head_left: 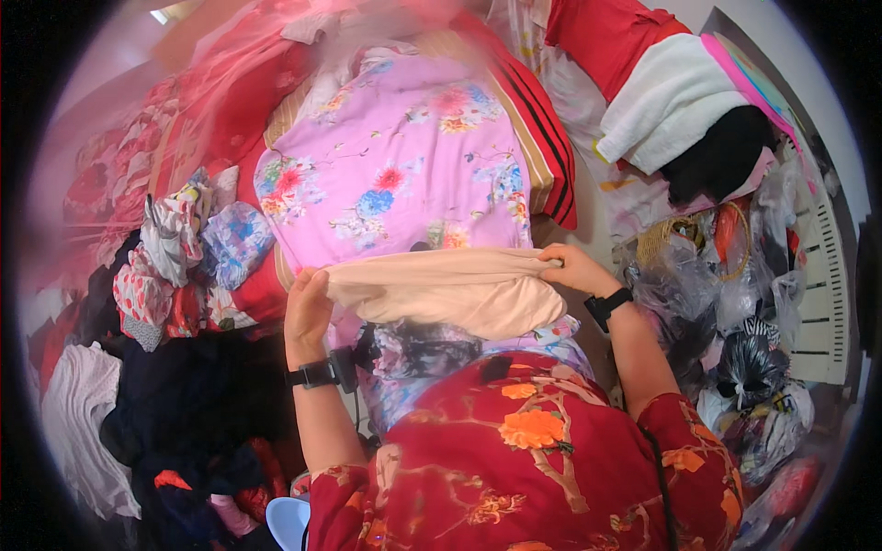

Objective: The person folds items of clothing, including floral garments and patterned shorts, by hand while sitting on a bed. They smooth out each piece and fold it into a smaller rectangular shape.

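Note:
A cream-coloured garment (441,289) is stretched sideways in front of me, its kind not clear from its folds. My left hand (308,298) pinches its left end, and my right hand (571,269) grips the upper right corner. Between the hands the cloth sags, with a rounded lower edge at the right. Beyond it, a pink cloth with flower prints (367,165) lies spread over the bed. Below the garment, patterned grey and blue cloth (423,354) covers my lap.
Crumpled clothes (175,248) are heaped at the bed's left, with dark clothes (202,404) lower down. On the right are a white towel (666,101), a black cloth (721,156), a wicker basket (654,243) and plastic bags (753,363). A light blue basin (287,523) stands at lower left.

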Action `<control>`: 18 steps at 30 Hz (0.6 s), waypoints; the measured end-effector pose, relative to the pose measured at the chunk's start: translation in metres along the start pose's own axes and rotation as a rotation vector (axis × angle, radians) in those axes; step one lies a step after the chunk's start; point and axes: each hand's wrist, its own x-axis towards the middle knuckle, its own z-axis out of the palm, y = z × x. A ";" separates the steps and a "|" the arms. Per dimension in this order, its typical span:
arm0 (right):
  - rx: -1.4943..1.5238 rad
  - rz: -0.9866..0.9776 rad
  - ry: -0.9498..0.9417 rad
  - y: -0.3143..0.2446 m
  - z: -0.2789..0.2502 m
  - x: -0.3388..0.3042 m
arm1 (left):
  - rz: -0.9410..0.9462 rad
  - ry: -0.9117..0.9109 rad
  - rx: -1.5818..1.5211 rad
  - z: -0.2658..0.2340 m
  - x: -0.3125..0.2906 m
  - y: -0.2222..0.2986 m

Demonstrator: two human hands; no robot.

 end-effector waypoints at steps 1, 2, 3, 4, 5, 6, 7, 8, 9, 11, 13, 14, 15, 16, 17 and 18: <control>-0.138 -0.017 0.053 -0.002 -0.001 0.002 | -0.028 -0.080 -0.019 -0.015 0.010 -0.002; -0.274 -0.031 0.108 -0.004 -0.002 0.004 | -0.021 -0.075 -0.019 -0.020 0.014 0.002; -0.216 -0.083 0.208 -0.005 -0.001 0.010 | 0.036 -0.107 -0.011 -0.026 0.017 0.006; -0.217 -0.095 0.202 -0.008 -0.006 0.013 | 0.094 -0.137 -0.002 -0.032 0.019 0.009; -0.212 -0.157 0.292 -0.038 -0.011 0.017 | 0.151 -0.049 0.010 -0.034 0.015 0.016; -0.205 -0.221 0.386 -0.065 -0.015 0.019 | 0.163 -0.031 0.007 -0.030 0.010 0.027; -0.222 -0.261 0.441 -0.080 -0.023 0.019 | 0.172 -0.015 0.044 -0.022 0.003 0.043; -0.234 -0.308 0.494 -0.093 -0.033 0.019 | 0.187 0.006 0.082 -0.016 -0.001 0.057; -0.132 -0.325 0.560 -0.109 -0.036 0.019 | 0.253 -0.073 0.110 -0.013 -0.005 0.066; 0.077 -0.329 0.600 -0.151 -0.039 0.013 | 0.318 -0.163 0.153 -0.017 -0.015 0.087; 0.263 -0.346 0.559 -0.181 -0.053 -0.005 | 0.355 -0.219 0.137 -0.009 -0.031 0.107; 0.360 -0.367 0.523 -0.187 -0.063 -0.009 | 0.411 -0.264 0.131 -0.002 -0.039 0.116; 0.369 -0.430 0.548 -0.195 -0.063 -0.004 | 0.465 -0.308 0.129 0.002 -0.044 0.123; 0.379 -0.492 0.575 -0.202 -0.064 0.002 | 0.482 -0.289 0.129 0.005 -0.048 0.130; 0.336 -0.507 0.591 -0.204 -0.069 0.006 | 0.470 -0.298 0.126 0.006 -0.052 0.136; 0.394 -0.479 0.574 -0.206 -0.073 0.010 | 0.457 -0.308 0.124 0.006 -0.054 0.141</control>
